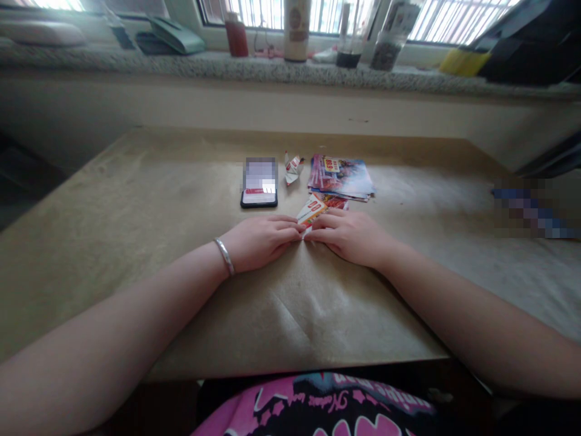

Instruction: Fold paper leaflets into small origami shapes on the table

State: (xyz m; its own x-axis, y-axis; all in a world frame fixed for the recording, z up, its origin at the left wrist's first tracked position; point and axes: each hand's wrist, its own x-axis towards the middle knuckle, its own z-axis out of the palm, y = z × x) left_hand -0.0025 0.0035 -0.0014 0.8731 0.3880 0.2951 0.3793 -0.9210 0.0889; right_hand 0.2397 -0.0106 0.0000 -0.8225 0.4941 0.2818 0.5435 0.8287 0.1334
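Observation:
My left hand (259,240) and my right hand (348,235) lie side by side on the brown paper-covered table (136,242), fingertips meeting. Between them they press a small piece of printed red, white and orange paper (311,210), whose upper part sticks out above my fingers. My left wrist wears a silver bangle (224,255). Just beyond the hands lie a stack of colourful leaflets (341,177), a small folded paper figure (293,168) and a black phone (259,184) with its screen lit.
A stone window sill (254,68) runs behind the table with a red bottle (236,35), a tall can (297,29), jars and a yellow object (463,62). A blurred item lies at the table's right edge (535,209).

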